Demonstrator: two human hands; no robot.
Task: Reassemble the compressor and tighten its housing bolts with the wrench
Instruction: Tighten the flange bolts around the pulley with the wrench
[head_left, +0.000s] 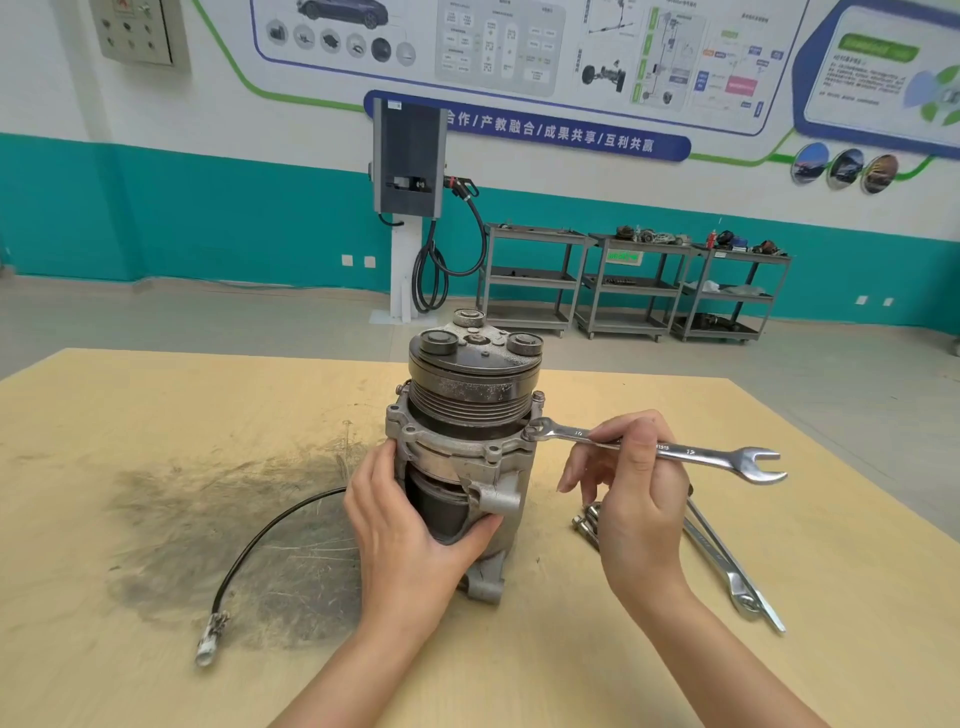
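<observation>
1. Head view: the compressor (462, 441) stood upright on the table (156, 415), pulley end up, and everything else sat around it.
2. The left hand (410, 530) was wrapped round the compressor's lower body, fingers curled on the near left side and thumb hooked under the side port, bracing it.
3. The right hand (634, 493) pinched the shank of the wrench (654, 449) just right of the compressor; the small open end sat on a bolt head (532, 431) at the housing flange's right edge.
4. Progress, as a judgement: the housing looked mated, with tightening under way. Loose bolts (587, 522) lay right of the compressor's base, so several likely remained to fit.
5. Two more wrenches (727, 566) lay further right; a black cable (260, 545) curled to the compressor's left over a dark smudge.
6. Hard to tell: the far flange bolts were hidden behind the pulley, the right palm covered part of the loose bolts, and how firmly the wrench seated was unclear.
</observation>
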